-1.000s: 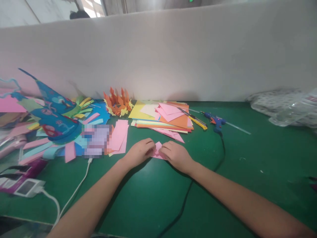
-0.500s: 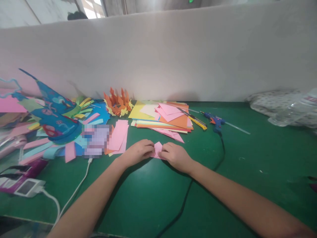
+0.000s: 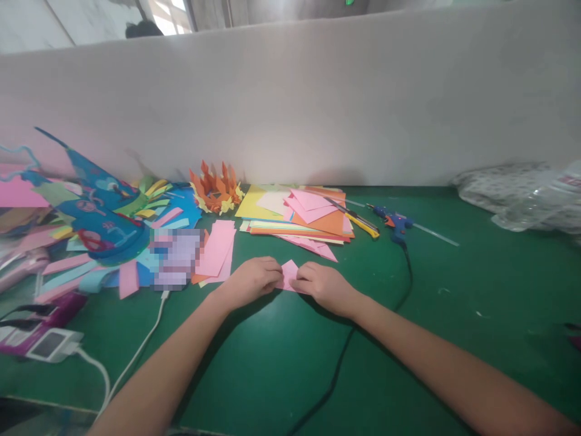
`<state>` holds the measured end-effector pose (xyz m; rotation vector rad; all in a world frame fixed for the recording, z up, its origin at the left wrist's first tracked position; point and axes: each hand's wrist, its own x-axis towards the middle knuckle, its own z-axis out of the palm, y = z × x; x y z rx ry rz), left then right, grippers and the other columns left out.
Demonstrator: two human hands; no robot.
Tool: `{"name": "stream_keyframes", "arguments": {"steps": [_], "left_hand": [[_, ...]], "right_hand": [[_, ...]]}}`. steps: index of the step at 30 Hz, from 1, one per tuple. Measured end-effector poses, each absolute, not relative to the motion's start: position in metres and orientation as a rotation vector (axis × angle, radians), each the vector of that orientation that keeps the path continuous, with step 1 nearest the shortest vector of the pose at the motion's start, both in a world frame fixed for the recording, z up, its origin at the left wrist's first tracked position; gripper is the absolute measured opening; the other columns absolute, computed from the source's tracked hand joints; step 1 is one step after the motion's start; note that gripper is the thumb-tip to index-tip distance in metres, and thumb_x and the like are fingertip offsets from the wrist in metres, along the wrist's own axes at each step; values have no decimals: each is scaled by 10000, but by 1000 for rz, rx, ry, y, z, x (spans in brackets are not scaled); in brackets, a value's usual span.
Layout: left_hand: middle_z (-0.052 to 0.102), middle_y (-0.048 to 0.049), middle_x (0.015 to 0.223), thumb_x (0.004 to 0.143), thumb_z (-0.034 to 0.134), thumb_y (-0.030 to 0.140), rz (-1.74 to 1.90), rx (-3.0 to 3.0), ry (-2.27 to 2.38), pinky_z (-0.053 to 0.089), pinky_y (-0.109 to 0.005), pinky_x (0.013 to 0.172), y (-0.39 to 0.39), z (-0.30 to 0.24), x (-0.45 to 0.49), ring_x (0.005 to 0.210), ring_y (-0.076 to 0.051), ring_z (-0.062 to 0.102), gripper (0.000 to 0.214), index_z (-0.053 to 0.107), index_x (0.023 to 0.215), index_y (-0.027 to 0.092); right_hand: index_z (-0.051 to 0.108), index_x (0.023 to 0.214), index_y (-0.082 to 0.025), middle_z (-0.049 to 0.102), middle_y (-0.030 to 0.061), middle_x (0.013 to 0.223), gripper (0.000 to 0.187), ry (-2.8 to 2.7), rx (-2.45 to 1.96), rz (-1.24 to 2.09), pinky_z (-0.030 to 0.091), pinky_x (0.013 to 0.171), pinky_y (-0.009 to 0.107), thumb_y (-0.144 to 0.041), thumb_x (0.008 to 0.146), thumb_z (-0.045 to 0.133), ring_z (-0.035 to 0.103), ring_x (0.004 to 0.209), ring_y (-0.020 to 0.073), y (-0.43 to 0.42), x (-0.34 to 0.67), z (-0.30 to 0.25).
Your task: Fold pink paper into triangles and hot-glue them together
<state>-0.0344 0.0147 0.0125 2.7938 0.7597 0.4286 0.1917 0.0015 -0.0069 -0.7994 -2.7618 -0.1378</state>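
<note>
A small piece of folded pink paper (image 3: 288,277) with a pointed top lies on the green table between my hands. My left hand (image 3: 254,280) is closed on its left side, fingers bent down on the paper. From the other side, my right hand (image 3: 324,287) pinches the right edge with thumb and fingers. Both hands rest low at the tabletop, and their fingers cover the paper's side corners. Just beyond them lies a loose pink paper piece (image 3: 318,247) with a pointed end, partly under a stack of coloured paper (image 3: 299,231).
A yellow utility knife (image 3: 363,225) leans on the stack's right side. The blue glue gun (image 3: 396,225) trails a black cord under my right forearm. An orange paper crown (image 3: 218,191), pink strips (image 3: 218,249), blue cone hats (image 3: 106,227) and a plastic bottle (image 3: 540,200) stand around.
Almost nothing differs. Both hands keep hold of the pink paper in the same place, with only a tiny shift of the fingers.
</note>
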Motion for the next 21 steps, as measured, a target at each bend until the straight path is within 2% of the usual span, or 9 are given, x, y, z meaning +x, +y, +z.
{"name": "stream_keyframes", "arguments": {"steps": [5, 13, 18, 21], "left_hand": [[624, -54, 875, 838, 404, 39, 403, 2818, 738, 425, -252, 731, 13, 12, -35, 838, -153, 564, 274, 640, 849, 178], [637, -59, 895, 837, 414, 50, 431, 2795, 694, 427, -257, 760, 14, 12, -34, 849, -153, 582, 299, 667, 887, 201], [646, -45, 929, 836, 461, 94, 461, 2805, 724, 419, -250, 745, 13, 11, -34, 825, -142, 593, 235, 663, 863, 211], [652, -35, 968, 831, 477, 104, 450, 2791, 735, 413, -241, 723, 13, 12, -33, 815, -135, 599, 215, 663, 828, 212]], "right_hand": [[648, 1018, -199, 591, 54, 840, 293, -2793, -767, -75, 342, 668, 277, -192, 963, 360, 477, 804, 176, 3, 194, -5], [648, 1031, -196, 596, 56, 817, 307, -2784, -688, -22, 329, 644, 278, -196, 969, 347, 481, 790, 177, 7, 197, -6], [663, 915, -183, 580, 44, 804, 305, -2727, -818, 127, 322, 639, 273, -222, 967, 365, 472, 761, 166, 4, 194, -4], [656, 884, -166, 578, 59, 827, 302, -2727, -893, 118, 312, 639, 278, -173, 953, 362, 465, 763, 171, 0, 191, -2]]}}
